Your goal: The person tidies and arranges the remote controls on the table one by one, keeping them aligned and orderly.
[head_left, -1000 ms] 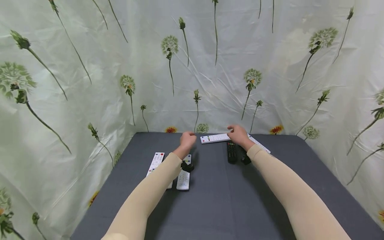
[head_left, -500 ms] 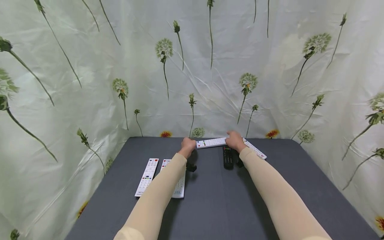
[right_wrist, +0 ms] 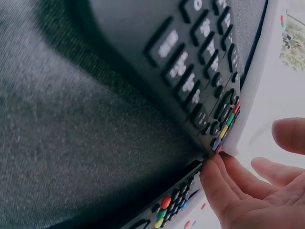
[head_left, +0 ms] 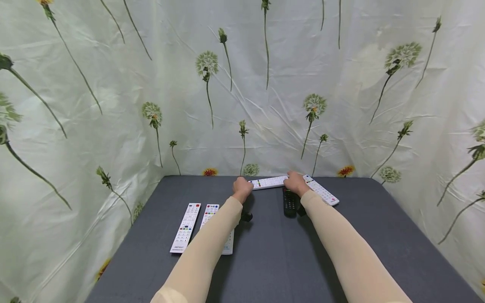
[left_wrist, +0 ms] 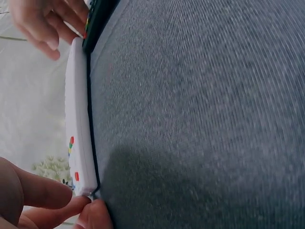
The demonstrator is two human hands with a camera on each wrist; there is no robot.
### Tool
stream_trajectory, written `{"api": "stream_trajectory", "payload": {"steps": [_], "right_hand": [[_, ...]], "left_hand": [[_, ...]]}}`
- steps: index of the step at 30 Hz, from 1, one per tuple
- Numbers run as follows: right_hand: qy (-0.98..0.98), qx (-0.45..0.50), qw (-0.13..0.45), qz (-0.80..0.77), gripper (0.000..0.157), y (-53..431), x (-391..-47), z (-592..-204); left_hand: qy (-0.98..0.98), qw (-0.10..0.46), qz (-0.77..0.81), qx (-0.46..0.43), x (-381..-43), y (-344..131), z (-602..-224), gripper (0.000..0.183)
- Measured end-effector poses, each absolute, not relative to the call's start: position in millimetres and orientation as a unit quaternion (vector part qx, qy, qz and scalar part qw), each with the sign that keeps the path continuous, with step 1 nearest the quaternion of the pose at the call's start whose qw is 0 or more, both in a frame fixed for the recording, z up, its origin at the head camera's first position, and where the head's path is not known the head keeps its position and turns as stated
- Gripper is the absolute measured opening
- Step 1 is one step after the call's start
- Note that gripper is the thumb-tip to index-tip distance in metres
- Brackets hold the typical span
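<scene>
A white remote control (head_left: 270,182) lies crosswise along the table's back edge. My left hand (head_left: 242,188) is at its left end, fingertips touching that end in the left wrist view. My right hand (head_left: 297,184) is at its other end, above the top of a black remote control (head_left: 289,204) that points toward me. Seen from the right wrist, the right fingertips touch where the black remote's top meets the white one, thumb held apart. A second black remote (right_wrist: 174,205) lies beside it there; in the head view it is mostly hidden by the right arm.
Another white remote (head_left: 322,191) lies slanted right of the right hand. Two more white remotes lie at the left, one (head_left: 185,229) in full view, the other (head_left: 209,212) partly under the left forearm. A flower-printed curtain (head_left: 242,84) hangs behind the grey table (head_left: 265,261).
My left hand has moved right and down to the crosswise white remote's left end. The right hand stays by the black remote's top. The head view has shifted slightly.
</scene>
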State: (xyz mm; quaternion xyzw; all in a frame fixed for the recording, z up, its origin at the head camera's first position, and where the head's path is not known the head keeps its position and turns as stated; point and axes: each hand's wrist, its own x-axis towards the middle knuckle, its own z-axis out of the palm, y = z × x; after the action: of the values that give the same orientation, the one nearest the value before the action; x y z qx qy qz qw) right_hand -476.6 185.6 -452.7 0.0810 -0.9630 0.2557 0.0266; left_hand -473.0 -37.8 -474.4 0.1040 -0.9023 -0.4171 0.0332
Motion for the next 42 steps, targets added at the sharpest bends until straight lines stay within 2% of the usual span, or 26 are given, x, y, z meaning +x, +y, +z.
{"api": "stream_trajectory", "payload": {"steps": [4,9,14,16,19,23,26,31,42], "right_hand": [[-0.965,0.084,0.031,0.245,0.053,184.4,-478.3,-454.7],[-0.965,0.084,0.032,0.247,0.053,183.4,-478.4,-453.1],[-0.96,0.06,0.058,0.267,0.053,181.9,-476.2,-447.4],[-0.954,0.043,0.068,0.289,0.052,181.4,-475.0,-444.7],[-0.943,0.02,0.075,0.323,0.051,180.8,-473.1,-441.4],[-0.932,0.004,0.087,0.351,0.047,180.7,-470.2,-437.6],[-0.925,-0.003,0.087,0.37,0.045,182.2,-468.9,-436.8],[-0.878,-0.015,0.056,0.475,0.047,184.8,-467.2,-438.7],[-0.802,0.014,-0.039,0.596,0.046,192.2,-450.8,-429.8]], "left_hand": [[-0.902,0.036,-0.415,0.117,-472.1,-32.6,-472.7,0.005],[-0.897,0.049,-0.41,0.158,-470.9,-27.4,-472.8,0.015],[-0.878,0.037,-0.438,0.19,-464.6,-22.7,-468.8,0.022],[-0.868,0.037,-0.454,0.198,-461.7,-22.2,-466.6,0.021],[-0.859,0.045,-0.466,0.209,-460.4,-23.5,-465.3,0.009],[-0.838,0.056,-0.498,0.216,-462.5,-28.6,-466.1,0.031],[-0.815,0.061,-0.537,0.211,-463.9,-33.2,-466.5,0.037],[-0.769,0.059,-0.606,0.196,-458.4,-39.9,-462.8,0.021],[-0.676,0.067,-0.709,0.19,-451.3,-49.3,-454.6,0.027]]}}
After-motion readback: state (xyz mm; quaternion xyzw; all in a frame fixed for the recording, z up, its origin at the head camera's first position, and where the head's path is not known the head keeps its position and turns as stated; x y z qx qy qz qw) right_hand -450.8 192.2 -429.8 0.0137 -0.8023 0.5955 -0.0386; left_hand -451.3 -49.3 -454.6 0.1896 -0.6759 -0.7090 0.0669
